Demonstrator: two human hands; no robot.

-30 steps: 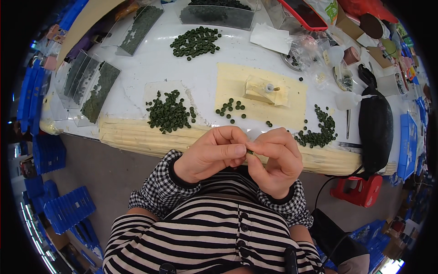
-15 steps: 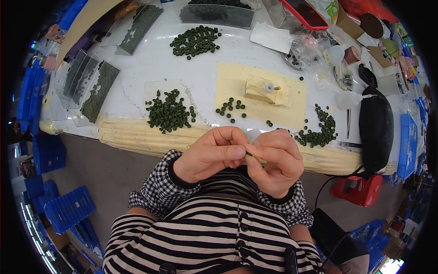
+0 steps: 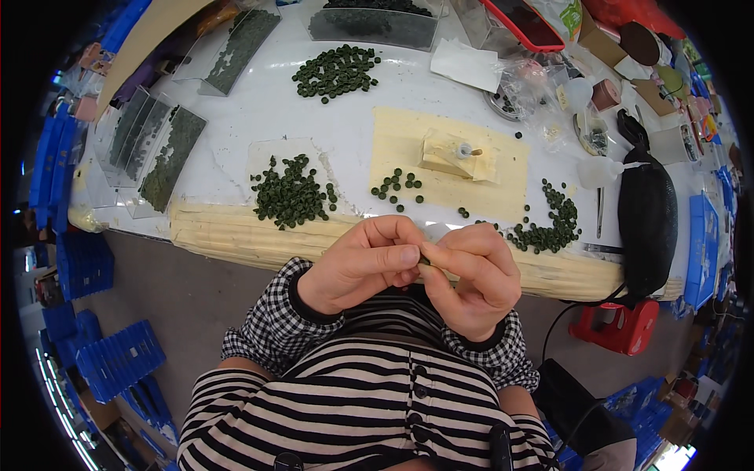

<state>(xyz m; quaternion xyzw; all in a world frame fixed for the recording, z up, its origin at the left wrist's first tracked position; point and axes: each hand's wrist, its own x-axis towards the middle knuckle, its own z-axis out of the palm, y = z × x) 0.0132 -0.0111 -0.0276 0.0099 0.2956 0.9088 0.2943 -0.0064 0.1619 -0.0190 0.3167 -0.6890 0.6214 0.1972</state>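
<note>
Just in front of the table's padded edge, my left hand (image 3: 369,259) and my right hand (image 3: 477,275) meet, both closed in a pinch. Between their fingertips is a small dark green piece (image 3: 425,261), mostly covered by the fingers. Beyond the hands, several loose dark green round pieces (image 3: 398,184) lie on a yellow sheet. A dense pile of similar pieces (image 3: 289,194) sits to the left, and another pile (image 3: 554,224) to the right. On the sheet stands a tape-wrapped block (image 3: 459,157) with a small nozzle-like tip on it.
Farther back lies one more green pile (image 3: 336,72). Clear trays of green pieces (image 3: 174,157) stand at the left. A red-framed phone (image 3: 528,23), a white tissue (image 3: 466,65), a squeeze bottle (image 3: 601,170), tweezers (image 3: 600,212) and a black bag (image 3: 649,224) occupy the right side.
Both hands stay pinched together and have shifted very slightly to the left. The small piece between the fingertips shows at a slightly different angle. The table's contents look the same.
</note>
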